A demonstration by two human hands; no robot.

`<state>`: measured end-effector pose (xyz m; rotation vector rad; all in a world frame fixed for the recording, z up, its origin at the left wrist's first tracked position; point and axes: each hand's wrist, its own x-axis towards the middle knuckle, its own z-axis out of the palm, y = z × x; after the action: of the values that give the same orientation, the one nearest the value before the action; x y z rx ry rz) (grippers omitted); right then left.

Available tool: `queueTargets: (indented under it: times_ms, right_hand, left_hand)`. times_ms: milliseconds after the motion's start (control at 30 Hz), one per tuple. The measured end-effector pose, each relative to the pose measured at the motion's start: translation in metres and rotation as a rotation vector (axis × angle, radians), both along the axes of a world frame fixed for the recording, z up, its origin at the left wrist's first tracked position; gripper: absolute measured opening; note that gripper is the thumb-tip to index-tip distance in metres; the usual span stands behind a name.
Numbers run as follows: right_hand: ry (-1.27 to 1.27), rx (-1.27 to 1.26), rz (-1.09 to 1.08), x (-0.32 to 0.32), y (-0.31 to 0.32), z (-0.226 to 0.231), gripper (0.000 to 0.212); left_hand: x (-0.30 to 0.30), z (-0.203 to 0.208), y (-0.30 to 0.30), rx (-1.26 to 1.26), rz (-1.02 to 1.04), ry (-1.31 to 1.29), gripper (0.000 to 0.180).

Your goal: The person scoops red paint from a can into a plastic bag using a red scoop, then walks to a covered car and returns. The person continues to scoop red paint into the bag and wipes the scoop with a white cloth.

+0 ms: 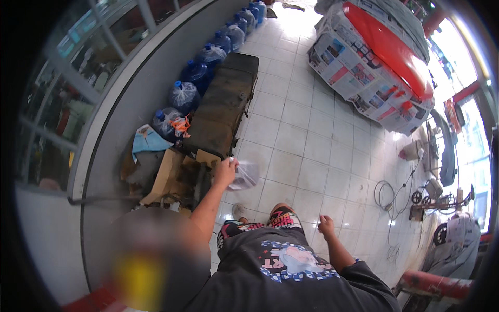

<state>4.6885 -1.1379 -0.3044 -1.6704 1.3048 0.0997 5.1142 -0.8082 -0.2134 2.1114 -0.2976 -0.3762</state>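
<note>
My left hand point(225, 172) is closed on the top of a clear, crumpled plastic bag point(246, 175). The bag hangs above the tiled floor, and I cannot make out what, if anything, is inside. Close by the same hand are an open cardboard box point(165, 177) and the near end of a long dark case point(218, 106). On my other side, my right hand point(326, 225) hangs over the tiles with its fingers curled in. Nothing shows in it, and it touches nothing.
Several blue water jugs point(194, 73) line the left wall behind the case. A light-blue cloth point(150, 141) lies by the box. Far right stands a red-topped object wrapped in printed paper point(348, 73). A cable point(387, 207) and a metal frame point(439, 205) are at right.
</note>
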Motion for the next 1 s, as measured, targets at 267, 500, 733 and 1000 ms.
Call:
queueTargets:
  times_ms: [267, 500, 733, 1000]
  right_hand:
    - [0.517, 0.141, 0.26, -0.006, 0.003, -0.008, 0.051]
    - [0.372, 0.148, 0.379, 0.243, -0.133, -0.057, 0.046]
    - [-0.369, 0.183, 0.368, 0.669, -0.258, 0.07, 0.041]
    - [-0.786, 1.128, 0.325, 0.953, -0.288, 0.179, 0.043]
  left_hand:
    - [0.214, -0.027, -0.028, 0.198, 0.158, -0.233, 0.038]
    - [0.348, 0.03, -0.091, 0.142, 0.007, -0.449, 0.034]
    - [0.439, 0.068, -0.22, -0.322, -0.035, 0.147, 0.03]
    - [0.604, 0.072, -0.419, -0.622, -0.366, 0.515, 0.032]
